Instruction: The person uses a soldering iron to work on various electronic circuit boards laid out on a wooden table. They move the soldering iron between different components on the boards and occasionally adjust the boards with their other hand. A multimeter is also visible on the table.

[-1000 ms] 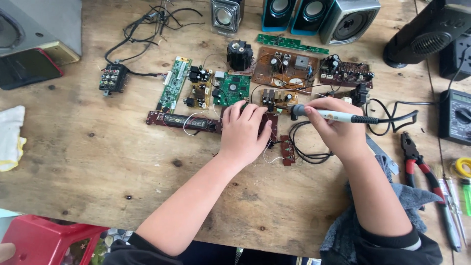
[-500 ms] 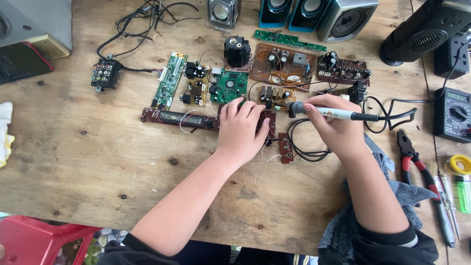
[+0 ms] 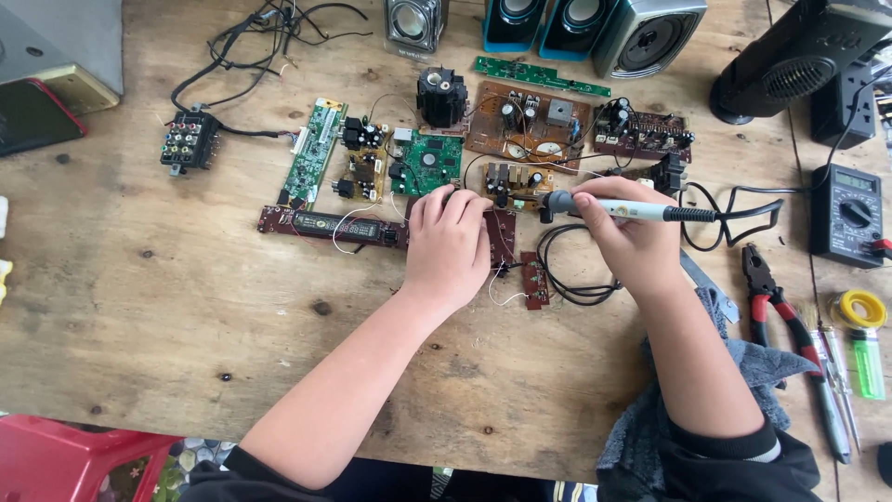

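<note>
My left hand [image 3: 449,244] lies palm down on a dark red circuit board [image 3: 503,234], fingers together and pointing away from me, pressing it to the wooden table [image 3: 186,297]. A long dark red display board [image 3: 330,226] extends to its left. My right hand [image 3: 632,244] grips a soldering iron [image 3: 618,210] with a white and black handle, held level, its tip pointing left toward the boards near my left fingers. A small red board [image 3: 535,280] with white wires lies between my hands.
Green and brown circuit boards [image 3: 427,163] lie beyond my hands, small speakers [image 3: 595,23] behind them. Red-handled pliers [image 3: 773,299], a multimeter [image 3: 846,216], a solder roll [image 3: 860,309] and screwdrivers [image 3: 832,390] sit at right. A grey cloth [image 3: 743,372] lies under my right forearm. A red stool [image 3: 65,460] stands lower left.
The view has shifted slightly, so everything sits a little lower left in frame. Both hands keep their places on the board and the soldering iron.
</note>
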